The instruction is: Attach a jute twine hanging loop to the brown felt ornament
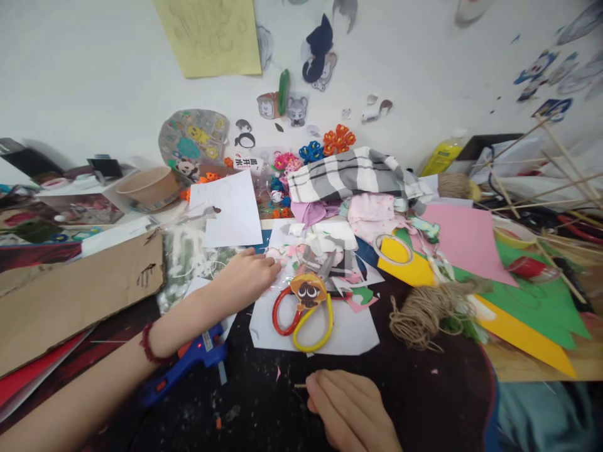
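My left hand [249,277] reaches over the table, fingers curled at the left edge of a heap of paper scraps [330,242]; whatever they hold is too small to make out. Near the front edge, my right hand [348,408] is closed on a thin stick [300,386], its tip poking out to the left. Between the hands, scissors with red and yellow handles [313,333] lie on a white sheet [268,326], a cartoon cutout [308,290] over their middle. A blue glue gun [200,355] rests beneath my left forearm.
Cardboard [89,282] lies at the left. On the right are a twine bundle [419,314], a tape roll [393,249], pink paper [464,238], green paper [551,301] and several thin sticks [565,150]. Checked cloth [348,176] sits at the back, near the wall.
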A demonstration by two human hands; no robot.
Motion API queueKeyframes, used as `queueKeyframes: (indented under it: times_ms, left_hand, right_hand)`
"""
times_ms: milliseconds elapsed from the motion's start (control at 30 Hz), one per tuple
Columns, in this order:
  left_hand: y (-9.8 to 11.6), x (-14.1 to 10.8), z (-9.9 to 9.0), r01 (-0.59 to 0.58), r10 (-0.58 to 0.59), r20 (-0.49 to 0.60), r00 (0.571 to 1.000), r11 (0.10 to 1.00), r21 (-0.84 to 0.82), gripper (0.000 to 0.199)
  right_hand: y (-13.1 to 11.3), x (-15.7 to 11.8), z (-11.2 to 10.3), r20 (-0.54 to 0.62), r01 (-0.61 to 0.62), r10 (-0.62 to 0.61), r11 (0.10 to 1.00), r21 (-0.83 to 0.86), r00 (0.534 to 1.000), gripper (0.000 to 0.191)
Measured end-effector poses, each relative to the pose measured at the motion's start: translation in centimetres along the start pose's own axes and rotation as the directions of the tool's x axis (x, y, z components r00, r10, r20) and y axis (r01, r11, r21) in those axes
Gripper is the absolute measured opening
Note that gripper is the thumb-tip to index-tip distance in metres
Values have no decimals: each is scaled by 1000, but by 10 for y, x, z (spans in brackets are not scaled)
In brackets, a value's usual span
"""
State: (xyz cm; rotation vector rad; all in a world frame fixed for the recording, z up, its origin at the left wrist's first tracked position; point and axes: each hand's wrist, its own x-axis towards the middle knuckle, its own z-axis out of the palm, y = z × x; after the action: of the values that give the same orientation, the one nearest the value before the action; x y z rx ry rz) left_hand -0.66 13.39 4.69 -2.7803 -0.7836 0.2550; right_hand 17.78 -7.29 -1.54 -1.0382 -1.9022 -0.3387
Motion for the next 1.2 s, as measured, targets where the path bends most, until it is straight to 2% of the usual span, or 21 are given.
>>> queueKeyframes:
  times_ms: [100, 233, 400, 567, 767, 1000, 1200]
  left_hand:
    - [-3, 0, -3, -1, 1, -2, 1000, 1000, 20, 12]
    - [-14, -2, -9, 52, -51, -21, 998, 998, 35, 14]
    - [-28, -8, -15, 147, -143, -58, 988, 986, 76, 21]
    - [-34, -16, -18, 147, -144, -37, 989, 983, 106, 24]
    - [-39, -22, -18, 188, -184, -49, 982, 976, 106, 25]
    - [-40, -26, -14, 162, -160, -52, 986, 986, 28, 24]
    - [-45, -32, -26, 227, -227, -14, 974, 966, 125, 25]
  right_hand:
    - [0, -3, 5, -51, -34, 34, 999, -7, 998, 16]
    - [1, -4, 13, -169, -75, 77, 997, 18, 983, 12]
    - [3, -4, 17, -229, -106, 116, 993, 58, 967, 21]
    - [6, -6, 20, -280, -173, 181, 983, 56, 943, 18]
    - [15, 3, 20, -303, -215, 226, 974, 68, 926, 23]
    - [21, 4, 20, -266, -213, 221, 975, 58, 938, 24]
    - [27, -1, 16, -188, -205, 212, 977, 58, 959, 20]
